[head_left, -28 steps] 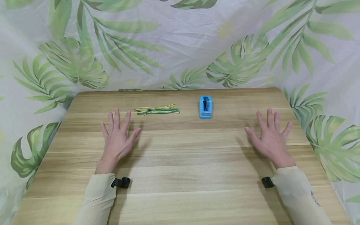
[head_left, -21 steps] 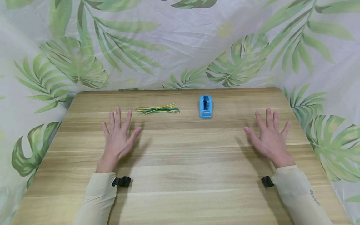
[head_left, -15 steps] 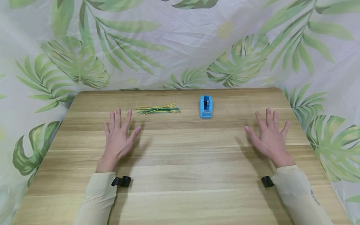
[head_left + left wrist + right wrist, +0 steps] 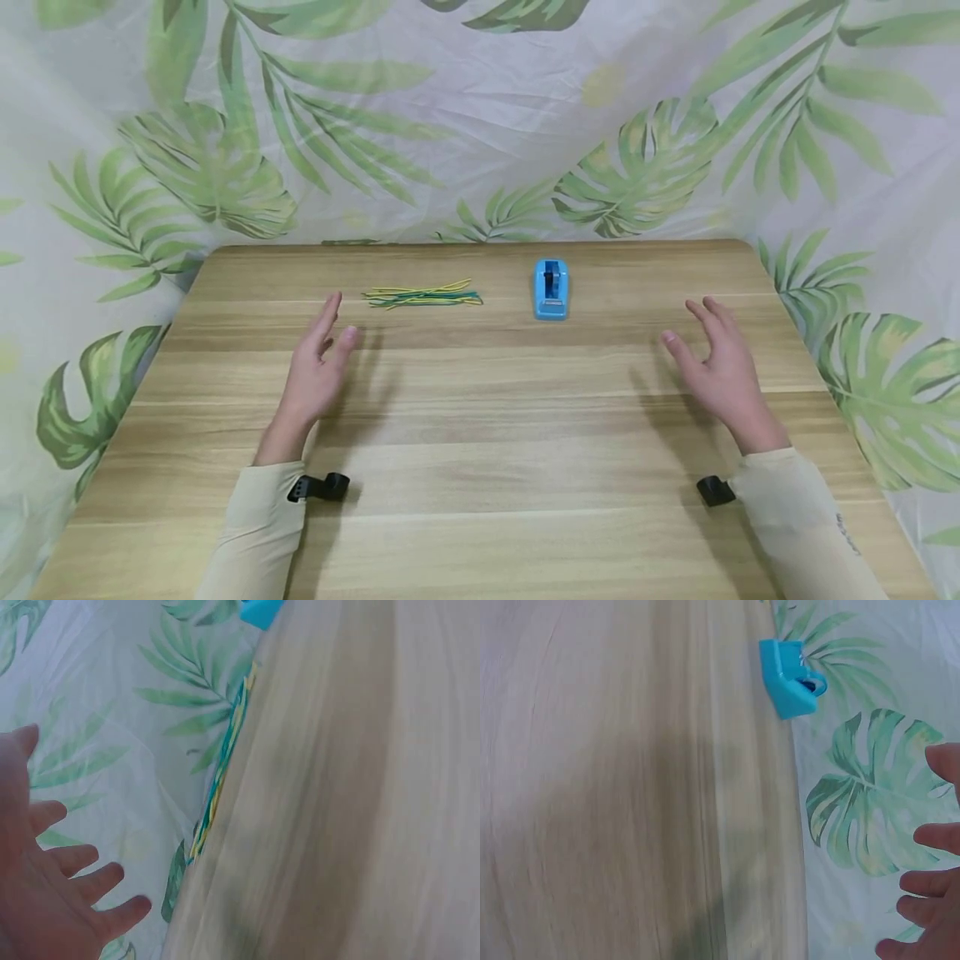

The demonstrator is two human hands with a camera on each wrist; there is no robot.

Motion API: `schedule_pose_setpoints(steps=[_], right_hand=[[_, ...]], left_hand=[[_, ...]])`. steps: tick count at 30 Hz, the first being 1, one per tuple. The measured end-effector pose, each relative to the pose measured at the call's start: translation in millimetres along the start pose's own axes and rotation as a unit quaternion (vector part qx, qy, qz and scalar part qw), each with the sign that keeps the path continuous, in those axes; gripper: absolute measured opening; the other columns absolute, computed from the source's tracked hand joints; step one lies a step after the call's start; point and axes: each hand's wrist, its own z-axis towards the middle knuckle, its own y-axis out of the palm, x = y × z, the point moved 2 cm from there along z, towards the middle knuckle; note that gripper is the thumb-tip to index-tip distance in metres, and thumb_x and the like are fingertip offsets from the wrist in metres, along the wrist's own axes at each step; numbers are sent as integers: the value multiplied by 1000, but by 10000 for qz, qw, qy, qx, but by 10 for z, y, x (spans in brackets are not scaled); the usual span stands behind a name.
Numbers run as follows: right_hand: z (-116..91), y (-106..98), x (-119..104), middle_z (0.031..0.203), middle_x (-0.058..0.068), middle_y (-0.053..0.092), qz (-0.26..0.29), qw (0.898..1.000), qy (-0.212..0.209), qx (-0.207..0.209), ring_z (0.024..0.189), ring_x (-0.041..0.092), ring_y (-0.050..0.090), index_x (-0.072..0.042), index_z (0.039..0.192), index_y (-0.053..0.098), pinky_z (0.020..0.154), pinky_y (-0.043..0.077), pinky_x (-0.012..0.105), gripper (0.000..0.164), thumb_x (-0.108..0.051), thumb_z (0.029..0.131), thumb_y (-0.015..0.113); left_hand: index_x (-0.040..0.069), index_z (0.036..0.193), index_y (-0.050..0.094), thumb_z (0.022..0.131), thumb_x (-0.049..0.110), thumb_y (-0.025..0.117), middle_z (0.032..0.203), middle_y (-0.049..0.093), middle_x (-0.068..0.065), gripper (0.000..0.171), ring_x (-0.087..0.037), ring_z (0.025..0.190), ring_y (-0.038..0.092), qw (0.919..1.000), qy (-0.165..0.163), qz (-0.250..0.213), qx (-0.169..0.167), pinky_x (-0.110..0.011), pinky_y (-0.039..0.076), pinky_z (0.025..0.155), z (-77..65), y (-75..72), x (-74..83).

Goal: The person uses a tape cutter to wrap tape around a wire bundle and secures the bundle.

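The left hand [image 4: 312, 371] and right hand [image 4: 726, 375] hang empty over the desk [image 4: 495, 450], fingers loosely extended. Yellow and green strands [image 4: 423, 296], probably wires, lie beyond and right of the left hand, the nearer one, stretched left to right. A blue tape dispenser [image 4: 551, 312] sits farther right, its length near to far.

Blue on the tape dispenser [image 4: 551, 289]; yellow mixed with green through the thin strands [image 4: 423, 295]. Light wood grain with browner streaks along the tabletop [image 4: 510, 425]. Green palm and split-leaf prints [image 4: 637, 167] over the whitish cloth [image 4: 510, 117]. Beige on the sleeves [image 4: 258, 525], dark lettering [image 4: 847, 533] on the right; black on the wrist cameras [image 4: 336, 487].
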Motion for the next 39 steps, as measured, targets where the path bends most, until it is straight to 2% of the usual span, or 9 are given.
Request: schedule_pose_setpoints(steps=[7,10,16,20,22,27,30,33,39], right_hand=[[-17,-46,-63,157,22,33,1019,9935,481,-128,143,46,29,-3,153,38,107,31,68,64,-36,102,60],[-26,-63,-57,155,19,37,1314,9879,774,-273,142,40,34,-5,154,37,107,37,60,64,-40,104,56],[-48,-64,-16,143,12,51,1979,9744,1010,-346,122,15,55,-3,149,43,91,53,23,59,-40,104,53],[-65,-58,0,128,0,61,3043,9456,1045,-481,112,7,61,-2,142,49,85,56,26,51,-34,104,56],[-72,-59,5,123,-2,66,3707,9204,1089,-607,110,11,65,-4,136,53,84,57,30,42,-30,103,58],[-75,-51,26,112,10,73,5066,8479,1245,-947,102,21,71,-7,120,64,82,58,38,21,-19,105,56],[-79,-36,50,111,13,73,5411,8211,1383,-1181,101,24,72,-9,116,69,81,59,40,20,-16,106,53],[-86,-21,71,111,13,73,5515,8087,1546,-1338,101,24,71,-13,115,72,80,59,40,22,-16,107,52],[-85,5,82,111,12,73,5493,8056,1723,-1403,101,24,71,-15,115,72,80,59,39,21,-17,106,54]], left_hand=[[20,158,32,109,37,42,156,41,-13,54,-37,137,43,9881,-433,-1471,-102,-42,47,104,-14,12,54],[16,158,32,108,41,42,155,41,-17,57,-38,135,46,9728,-672,-2207,-204,-39,51,99,-21,8,49],[9,157,33,107,38,47,146,52,-11,59,-30,125,58,9318,-937,-3492,-310,-45,55,91,-21,-1,61],[7,156,34,108,37,46,144,54,-10,58,-29,120,62,9136,-1046,-3909,-401,-49,55,89,-13,-5,70],[6,156,33,108,38,45,147,51,-15,59,-29,119,62,9064,-1087,-4052,-503,-50,55,89,-11,-5,71],[6,157,29,108,42,42,149,49,-16,62,-30,122,60,8888,-1220,-4343,-815,-51,54,91,-9,15,57],[7,157,27,107,44,42,144,54,-10,64,-32,126,58,8811,-1338,-4426,-998,-52,53,93,-8,46,44],[9,158,26,106,46,43,141,57,-5,66,-34,129,55,8788,-1466,-4399,-1126,-54,51,95,3,88,39],[11,159,26,105,50,44,150,46,-13,69,-37,131,52,8830,-1646,-4229,-1198,-58,47,97,26,167,53]])
